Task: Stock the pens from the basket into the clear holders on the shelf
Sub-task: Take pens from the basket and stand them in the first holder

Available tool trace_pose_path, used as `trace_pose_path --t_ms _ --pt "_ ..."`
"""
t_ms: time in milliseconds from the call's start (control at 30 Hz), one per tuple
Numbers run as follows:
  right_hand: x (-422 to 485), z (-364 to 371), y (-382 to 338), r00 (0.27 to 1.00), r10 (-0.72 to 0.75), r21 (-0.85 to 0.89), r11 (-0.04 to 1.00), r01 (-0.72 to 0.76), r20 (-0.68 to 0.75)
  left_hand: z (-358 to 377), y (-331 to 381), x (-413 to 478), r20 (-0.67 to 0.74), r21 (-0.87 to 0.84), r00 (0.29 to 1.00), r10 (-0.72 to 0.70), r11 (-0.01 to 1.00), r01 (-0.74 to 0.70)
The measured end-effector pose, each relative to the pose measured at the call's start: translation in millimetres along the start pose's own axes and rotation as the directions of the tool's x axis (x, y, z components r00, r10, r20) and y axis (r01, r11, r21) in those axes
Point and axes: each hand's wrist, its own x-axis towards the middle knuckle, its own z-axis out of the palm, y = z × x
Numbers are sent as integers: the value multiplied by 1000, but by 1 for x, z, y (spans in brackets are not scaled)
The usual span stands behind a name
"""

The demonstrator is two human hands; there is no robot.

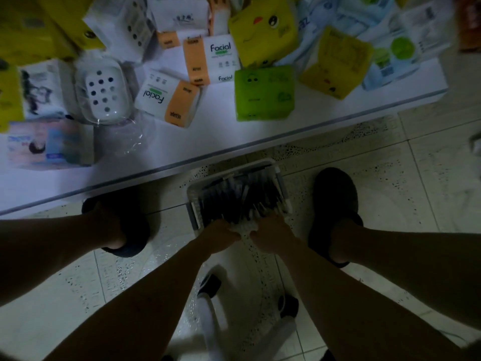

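Pretty dim shot, but here's what I get. The white basket (283, 183) is sitting on the tiled floor (390, 178) between the person's feet, tucked half under the front edge of the shelf (234, 136). It's packed w/ dark pens (242, 194), all lying roughly the same way, pale ends toward the person.

Both hands are down in it. The left hand (221, 237) and right hand (272, 237) are side by side at the near end of the basket, fingers curled round a bunch of those pale pen ends. Looks like one clump shared btwn them, tho the fingertips themselves are buried so can't say how many they've got.

Handling-wise, imo: pens are light and stiff, but smooth-barrelled and round, so a loose handful will fan out and slide. Best bet is prob to squeeze the bundle near its middle rather than at the ends, keep them all parallel, and not go too greedy per grab.

No clear holders in view at all (must be higher up). The shelf level showing only has facial tissue packs (210, 58) and a wrapped white soap dish (104, 92). So I'd call this the very start of a pick-up, nothing stocked from this handful yet.
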Motion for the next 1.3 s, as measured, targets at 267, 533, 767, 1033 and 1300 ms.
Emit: trace_pose_path --t_ms 267,533,767,1033,1300 --pt "-6 -8 -3 997 36 60 998 -32 -72 -6 5 -5 -76 -3 997 -24 1000 24" --pt "-20 -31 -9 946 128 123 988 -95 -297 -19 2 -24 -247 20 968 -40 999 46" --pt "-52 -54 -13 837 213 209 970 -121 -504 -32 13 -50 -237 4 971 22 1000 -21" --pt "-104 -73 -28 858 265 649 754 100 -440 -59 28 -109 -199 -137 980 7 990 -35" --pt "-159 -97 -72 909 143 781 574 247 -392 -85 59 -178 -313 -139 939 141 971 -192"
